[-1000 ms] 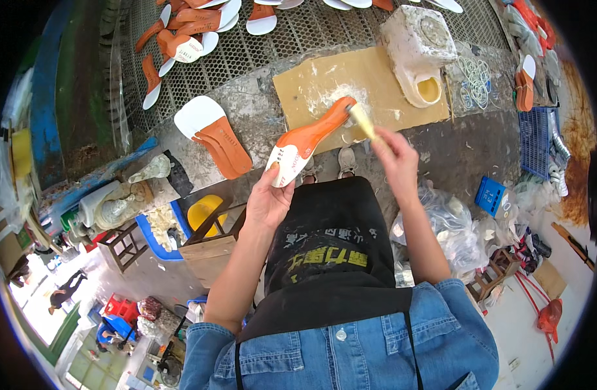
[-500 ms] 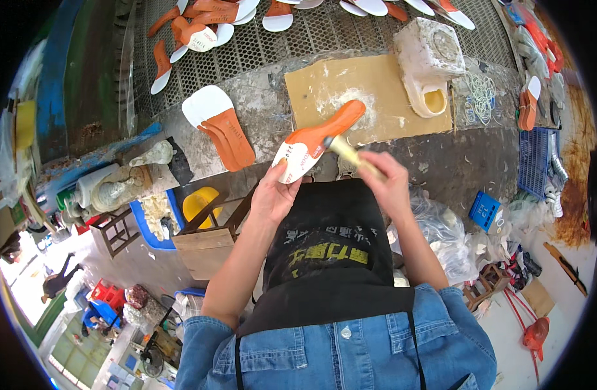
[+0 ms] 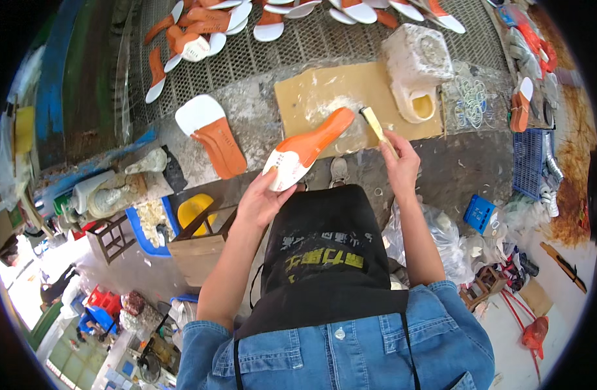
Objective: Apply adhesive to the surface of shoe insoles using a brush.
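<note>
Insole (image 3: 311, 148): your left hand (image 3: 263, 200) holds its white end.
Brush (image 3: 376, 127): your right hand (image 3: 401, 161) holds its part-hidden handle.
Cardboard (image 3: 305, 97): white container (image 3: 412, 58) hides a corner.

The insole (image 3: 306, 147) hides part of the left fingers (image 3: 284, 195).

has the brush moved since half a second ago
Yes: judged against the cardboard sheet, the brush has moved right and farther from the person, its head now right of the insole's tip.
</note>
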`<state>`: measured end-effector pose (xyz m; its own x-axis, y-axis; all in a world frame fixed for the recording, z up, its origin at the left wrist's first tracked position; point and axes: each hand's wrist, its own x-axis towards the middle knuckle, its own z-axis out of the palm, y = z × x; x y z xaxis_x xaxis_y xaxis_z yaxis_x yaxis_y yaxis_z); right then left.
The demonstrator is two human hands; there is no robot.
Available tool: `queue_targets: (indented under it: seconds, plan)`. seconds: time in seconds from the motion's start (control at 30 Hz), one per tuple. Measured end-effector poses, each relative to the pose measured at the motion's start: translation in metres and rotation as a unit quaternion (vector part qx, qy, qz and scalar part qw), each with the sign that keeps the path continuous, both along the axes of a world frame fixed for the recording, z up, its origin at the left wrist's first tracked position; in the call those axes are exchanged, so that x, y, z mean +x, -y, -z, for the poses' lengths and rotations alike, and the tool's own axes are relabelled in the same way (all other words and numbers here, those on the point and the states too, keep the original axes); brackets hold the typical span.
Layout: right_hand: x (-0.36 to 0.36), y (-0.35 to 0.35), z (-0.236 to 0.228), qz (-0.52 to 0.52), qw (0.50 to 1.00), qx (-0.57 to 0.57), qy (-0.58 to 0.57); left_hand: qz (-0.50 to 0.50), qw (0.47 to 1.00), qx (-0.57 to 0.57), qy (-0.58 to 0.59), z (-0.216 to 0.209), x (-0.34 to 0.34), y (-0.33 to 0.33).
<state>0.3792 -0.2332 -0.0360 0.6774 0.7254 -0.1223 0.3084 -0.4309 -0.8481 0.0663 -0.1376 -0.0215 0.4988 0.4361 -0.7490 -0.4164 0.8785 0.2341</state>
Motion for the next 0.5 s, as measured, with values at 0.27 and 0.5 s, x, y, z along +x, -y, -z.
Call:
queue_targets:
  seconds: [0.27,0.5]
  plan:
    - [0.003,0.043,-0.009,-0.020,0.999,0.017,-0.018,0.353,0.791,0.463,-0.189,-0.137,0.039,-0.107]
    - [0.004,0.050,-0.035,-0.048,0.984,0.047,-0.165,0.086,0.563,0.765,-0.300,-0.211,0.219,-0.148]
